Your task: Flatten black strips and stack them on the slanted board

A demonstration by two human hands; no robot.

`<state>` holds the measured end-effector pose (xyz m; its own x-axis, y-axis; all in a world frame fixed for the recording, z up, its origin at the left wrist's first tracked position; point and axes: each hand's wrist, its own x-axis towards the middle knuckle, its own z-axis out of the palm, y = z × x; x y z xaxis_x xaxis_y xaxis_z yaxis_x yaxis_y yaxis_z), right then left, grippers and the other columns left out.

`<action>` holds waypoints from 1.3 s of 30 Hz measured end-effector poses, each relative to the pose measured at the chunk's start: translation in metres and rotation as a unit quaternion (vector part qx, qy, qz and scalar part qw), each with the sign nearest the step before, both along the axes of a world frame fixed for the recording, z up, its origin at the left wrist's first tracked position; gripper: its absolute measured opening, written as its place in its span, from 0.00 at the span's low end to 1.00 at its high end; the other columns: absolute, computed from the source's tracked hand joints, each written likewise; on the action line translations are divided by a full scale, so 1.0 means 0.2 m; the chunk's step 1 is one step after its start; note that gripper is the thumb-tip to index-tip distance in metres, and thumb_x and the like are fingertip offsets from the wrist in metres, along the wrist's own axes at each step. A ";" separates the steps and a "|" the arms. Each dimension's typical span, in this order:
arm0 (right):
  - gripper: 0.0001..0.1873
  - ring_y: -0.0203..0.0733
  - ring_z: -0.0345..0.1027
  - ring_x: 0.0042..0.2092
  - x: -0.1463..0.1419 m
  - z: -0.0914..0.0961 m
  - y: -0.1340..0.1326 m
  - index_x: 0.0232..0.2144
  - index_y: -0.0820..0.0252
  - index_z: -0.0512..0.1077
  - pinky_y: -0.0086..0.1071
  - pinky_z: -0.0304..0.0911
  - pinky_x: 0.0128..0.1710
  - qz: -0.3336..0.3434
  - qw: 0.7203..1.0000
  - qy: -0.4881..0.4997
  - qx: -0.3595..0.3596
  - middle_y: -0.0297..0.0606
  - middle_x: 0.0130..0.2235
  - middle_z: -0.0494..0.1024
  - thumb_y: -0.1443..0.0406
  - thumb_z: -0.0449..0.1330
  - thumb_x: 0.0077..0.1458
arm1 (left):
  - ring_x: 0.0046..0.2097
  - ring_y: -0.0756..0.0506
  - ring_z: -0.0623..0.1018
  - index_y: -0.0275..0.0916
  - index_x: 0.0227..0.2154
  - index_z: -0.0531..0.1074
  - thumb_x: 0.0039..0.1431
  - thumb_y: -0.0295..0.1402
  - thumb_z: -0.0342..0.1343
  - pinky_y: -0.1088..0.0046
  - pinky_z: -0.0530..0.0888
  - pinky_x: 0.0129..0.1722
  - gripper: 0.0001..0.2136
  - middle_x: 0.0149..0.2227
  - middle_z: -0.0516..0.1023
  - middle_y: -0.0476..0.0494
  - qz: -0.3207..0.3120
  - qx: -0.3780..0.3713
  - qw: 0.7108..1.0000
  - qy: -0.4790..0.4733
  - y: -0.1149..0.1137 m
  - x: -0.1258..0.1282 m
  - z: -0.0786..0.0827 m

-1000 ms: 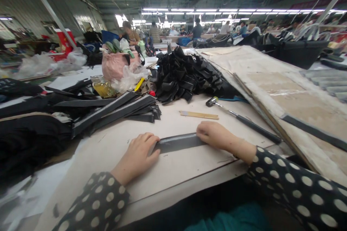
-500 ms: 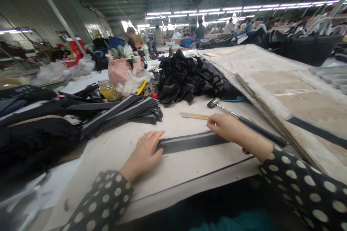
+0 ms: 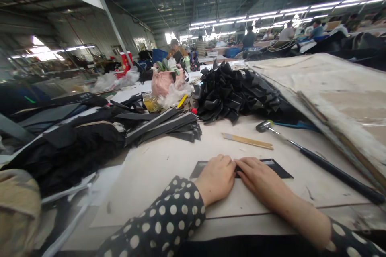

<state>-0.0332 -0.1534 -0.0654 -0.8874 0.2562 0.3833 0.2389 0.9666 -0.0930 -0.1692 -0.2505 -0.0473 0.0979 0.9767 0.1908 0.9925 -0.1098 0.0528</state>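
Head view: dark narrow strip (image 3: pixel 198 169) flat on worktable (image 3: pixel 169 188), between four and five o'clock from centre. Left hand (image 3: pixel 218 177) and right hand (image 3: pixel 256 176) meet mid-strip, fingers narrowed; pinching or pressing, can't tell. Probably light, pliable; best gripped by long edges.

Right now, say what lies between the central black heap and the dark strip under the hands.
A flat yellowish stick lies between the central black heap and the dark strip, as the head view shows.
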 end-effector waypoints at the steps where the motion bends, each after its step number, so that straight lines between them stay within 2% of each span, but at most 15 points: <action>1: 0.12 0.44 0.66 0.39 0.00 0.00 0.00 0.41 0.60 0.68 0.39 0.64 0.40 -0.004 1.000 -0.001 -0.004 0.42 0.36 0.72 0.67 0.50 0.54 | 0.40 0.45 0.67 0.36 0.38 0.65 0.58 0.32 0.43 0.67 0.68 0.40 0.09 0.36 0.68 0.43 0.000 -0.002 1.000 -0.005 0.00 -0.01 0.00; 6: 0.11 0.42 0.66 0.37 0.06 0.01 0.07 0.36 0.58 0.71 0.37 0.63 0.38 -0.019 0.999 -0.030 -0.025 0.40 0.35 0.72 0.62 0.51 0.55 | 0.40 0.46 0.67 0.36 0.40 0.65 0.59 0.34 0.44 0.69 0.68 0.41 0.10 0.37 0.69 0.44 0.009 -0.013 1.000 -0.020 -0.08 -0.07 0.02; 11: 0.15 0.44 0.66 0.37 0.19 0.01 0.24 0.36 0.57 0.71 0.38 0.61 0.37 -0.054 0.998 -0.038 0.005 0.42 0.36 0.72 0.55 0.52 0.53 | 0.40 0.45 0.68 0.38 0.39 0.66 0.59 0.34 0.45 0.67 0.67 0.40 0.09 0.37 0.69 0.45 0.066 -0.028 0.997 -0.010 -0.22 -0.19 0.05; 16: 0.14 0.45 0.66 0.38 0.19 0.00 0.36 0.30 0.56 0.70 0.37 0.60 0.35 -0.043 0.997 -0.058 -0.020 0.40 0.37 0.71 0.53 0.55 0.47 | 0.41 0.44 0.68 0.39 0.41 0.65 0.53 0.36 0.51 0.65 0.67 0.42 0.12 0.38 0.70 0.45 0.095 -0.037 0.994 -0.025 -0.19 -0.22 0.09; 19: 0.15 0.44 0.66 0.33 0.17 0.00 0.34 0.27 0.58 0.68 0.35 0.60 0.31 -0.074 0.990 -0.084 -0.082 0.39 0.31 0.72 0.52 0.56 0.45 | 0.44 0.44 0.68 0.39 0.44 0.64 0.53 0.36 0.51 0.66 0.67 0.44 0.15 0.42 0.69 0.43 0.074 -0.042 0.995 -0.052 -0.14 -0.19 0.08; 22: 0.16 0.43 0.67 0.30 0.19 0.00 0.28 0.31 0.58 0.67 0.34 0.60 0.30 -0.122 0.971 -0.087 -0.186 0.38 0.30 0.73 0.53 0.56 0.44 | 0.46 0.44 0.67 0.40 0.46 0.63 0.55 0.36 0.48 0.66 0.66 0.45 0.15 0.45 0.69 0.43 0.042 -0.048 0.995 -0.071 -0.11 -0.15 0.06; 24: 0.15 0.43 0.68 0.33 0.20 0.02 0.23 0.36 0.56 0.67 0.33 0.62 0.33 -0.116 0.957 -0.066 -0.259 0.37 0.33 0.75 0.56 0.56 0.46 | 0.48 0.43 0.67 0.40 0.47 0.62 0.55 0.35 0.48 0.64 0.65 0.47 0.17 0.47 0.68 0.43 0.033 -0.044 0.995 -0.081 -0.10 -0.14 0.06; 26: 0.13 0.42 0.68 0.36 0.21 0.06 0.18 0.36 0.56 0.68 0.33 0.62 0.36 -0.077 0.946 -0.045 -0.311 0.36 0.34 0.75 0.58 0.54 0.48 | 0.49 0.43 0.67 0.40 0.48 0.61 0.54 0.34 0.49 0.63 0.63 0.49 0.18 0.48 0.69 0.43 0.021 -0.035 0.994 -0.097 -0.10 -0.14 0.06; 29: 0.12 0.42 0.67 0.38 0.20 0.10 0.13 0.33 0.57 0.69 0.33 0.62 0.39 -0.032 0.936 -0.010 -0.351 0.37 0.35 0.74 0.57 0.52 0.51 | 0.46 0.46 0.70 0.40 0.46 0.64 0.55 0.29 0.46 0.66 0.63 0.49 0.15 0.44 0.72 0.45 -0.003 -0.028 0.991 -0.131 -0.10 -0.12 0.06; 32: 0.19 0.42 0.67 0.39 0.22 0.10 0.11 0.44 0.57 0.66 0.35 0.63 0.41 -0.056 0.932 0.064 -0.353 0.39 0.38 0.73 0.56 0.51 0.51 | 0.42 0.48 0.72 0.41 0.43 0.66 0.55 0.26 0.42 0.70 0.66 0.46 0.15 0.40 0.74 0.47 0.002 -0.026 0.987 -0.160 -0.11 -0.13 0.08; 35: 0.26 0.42 0.67 0.40 0.29 0.07 0.11 0.52 0.56 0.59 0.36 0.64 0.41 -0.095 0.931 0.129 -0.327 0.41 0.42 0.72 0.56 0.52 0.51 | 0.43 0.48 0.72 0.41 0.44 0.67 0.54 0.26 0.41 0.72 0.67 0.46 0.17 0.42 0.74 0.47 0.046 -0.018 0.985 -0.163 -0.14 -0.25 0.12; 37: 0.25 0.42 0.66 0.41 0.38 0.06 0.12 0.52 0.56 0.59 0.35 0.64 0.41 -0.118 0.931 0.149 -0.311 0.42 0.43 0.71 0.55 0.52 0.52 | 0.45 0.47 0.72 0.40 0.45 0.67 0.53 0.28 0.41 0.72 0.66 0.47 0.18 0.45 0.73 0.46 0.105 -0.006 0.984 -0.146 -0.17 -0.43 0.19; 39: 0.24 0.43 0.66 0.42 0.47 0.07 0.12 0.50 0.55 0.61 0.35 0.65 0.41 -0.139 0.930 0.153 -0.303 0.43 0.43 0.72 0.54 0.53 0.52 | 0.49 0.46 0.70 0.38 0.48 0.66 0.53 0.30 0.40 0.71 0.64 0.51 0.20 0.49 0.71 0.45 0.172 0.006 0.979 -0.109 -0.20 -0.65 0.30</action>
